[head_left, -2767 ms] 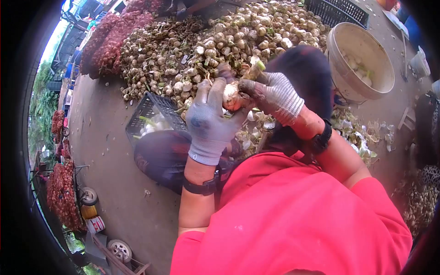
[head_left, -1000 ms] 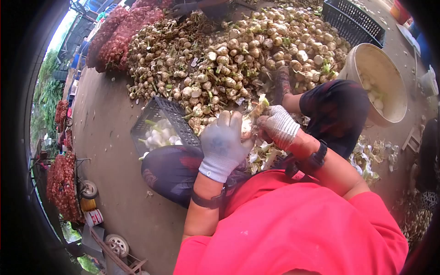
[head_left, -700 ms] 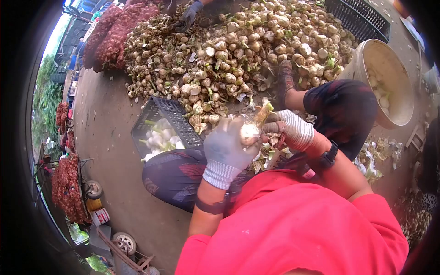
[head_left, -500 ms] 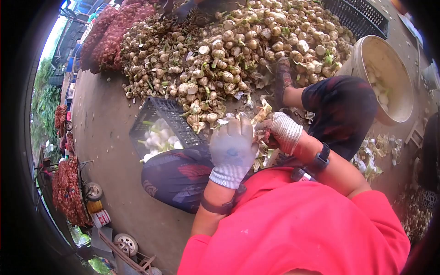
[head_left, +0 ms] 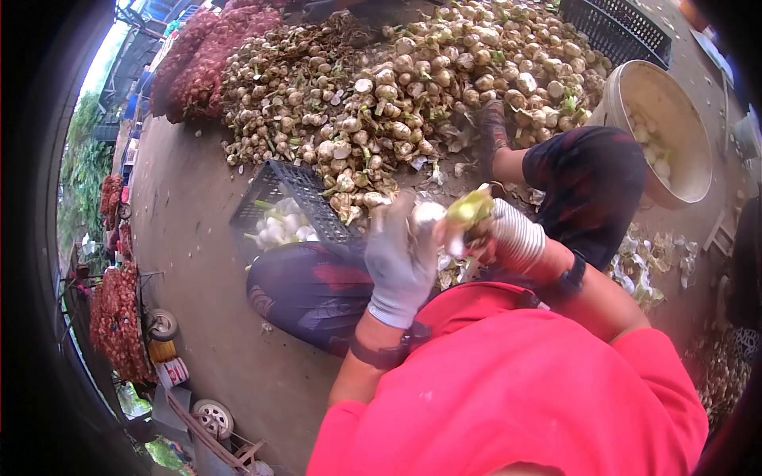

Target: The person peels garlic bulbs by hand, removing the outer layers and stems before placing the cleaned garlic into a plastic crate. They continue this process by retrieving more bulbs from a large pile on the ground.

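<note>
Both my hands wear pale gloves and meet above my lap. My left hand (head_left: 397, 262) is closed around a whitish garlic bulb (head_left: 429, 213), its fingers pointing up. My right hand (head_left: 514, 236) grips a piece of yellow-green garlic husk (head_left: 470, 208) with loose skins, right beside the bulb. Motion blurs the fingertips, and whether husk and bulb are still joined cannot be made out. Ahead of my hands lies a big heap of unpeeled garlic (head_left: 397, 103). By my left knee a black plastic crate (head_left: 305, 194) holds several white peeled bulbs (head_left: 282, 226).
A cream bucket (head_left: 615, 103) with white bulbs inside stands beyond my right knee. Another black crate (head_left: 627, 32) is at the far right. Red mesh sacks (head_left: 194, 67) lie at the back left. Peeled skins (head_left: 643, 274) litter the floor at right; carts with wheels (head_left: 213, 419) stand at left.
My hands have turned and spread slightly, bringing the white bulb and yellow-green husk up into sight between them. The view has shifted a little. The gloved hand at the far heap has drawn back.
</note>
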{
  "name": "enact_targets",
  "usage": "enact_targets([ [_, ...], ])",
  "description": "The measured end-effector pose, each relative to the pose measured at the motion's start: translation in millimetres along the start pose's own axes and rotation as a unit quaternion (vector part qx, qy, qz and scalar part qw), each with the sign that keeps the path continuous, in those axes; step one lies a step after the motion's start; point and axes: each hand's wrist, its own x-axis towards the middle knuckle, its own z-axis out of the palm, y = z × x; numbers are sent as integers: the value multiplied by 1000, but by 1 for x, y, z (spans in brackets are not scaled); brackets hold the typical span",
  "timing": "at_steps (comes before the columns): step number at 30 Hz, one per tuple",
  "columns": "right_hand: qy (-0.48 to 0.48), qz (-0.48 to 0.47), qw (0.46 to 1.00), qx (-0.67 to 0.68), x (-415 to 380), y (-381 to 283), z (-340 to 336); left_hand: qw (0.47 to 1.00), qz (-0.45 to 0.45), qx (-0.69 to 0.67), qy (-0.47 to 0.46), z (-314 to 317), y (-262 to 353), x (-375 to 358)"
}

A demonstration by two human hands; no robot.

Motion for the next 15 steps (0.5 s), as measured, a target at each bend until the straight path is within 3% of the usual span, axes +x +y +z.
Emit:
enact_targets([
  [1,66,-128,958,-248,-2,3,22,998,60,19,9,-3,1,-2],
  [2,79,-185,928,-313,-5,0,29,994,92,56,21,-1,-2,0],
  [3,72,-187,928,-315,-9,-9,38,998,53,42,-8,0,-2,3],
  [4,44,-126,930,-344,-12,-20,44,989,-44,-119,-77,-1,3,4],
  [5,19,-63,927,-369,-13,-27,46,940,-138,-277,-146,-5,13,10],
  [6,-10,-57,913,-403,-13,-29,42,941,-140,-274,-144,0,4,10],
  [8,-4,-63,903,-425,-15,-28,40,959,-7,-265,-103,11,-16,12],
  [9,5,-74,888,-453,-15,-31,42,959,-11,-265,-101,10,-17,14],
  [11,-14,-78,889,-450,-18,-44,49,993,73,-97,-3,5,-11,20],
  [13,-8,-71,853,-517,-16,-45,50,994,46,-93,-15,-2,-6,17],
  [15,-5,-48,870,-491,-13,-42,50,992,22,-90,-86,-5,-6,14],
])
